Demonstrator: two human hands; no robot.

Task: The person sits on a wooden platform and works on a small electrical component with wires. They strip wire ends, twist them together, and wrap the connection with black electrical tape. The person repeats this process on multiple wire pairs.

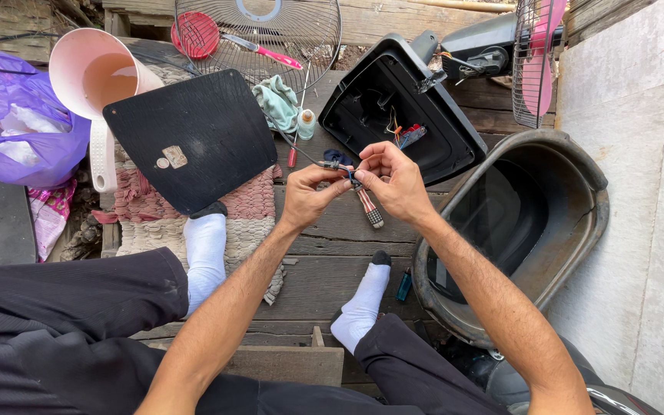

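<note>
My left hand [309,194] and my right hand [393,180] meet over a wooden floor, both pinching a small metal part with wires [337,165]. A tool with a red, white and grey ribbed handle [369,207] hangs down from my right hand's fingers. Just beyond my hands lies a black plastic fan base housing [363,92], open side up, with coloured wiring [409,134] inside. My two feet in white socks [206,250] rest on the planks below.
A flat black base cover [194,138] lies on a woven mat [247,204]. A pink jug [97,77], a purple bag [9,115], a wire fan grille [263,34], a screwdriver [263,50], a teal cloth [278,100], a grey tub [532,223] and a lighter [404,284] surround me.
</note>
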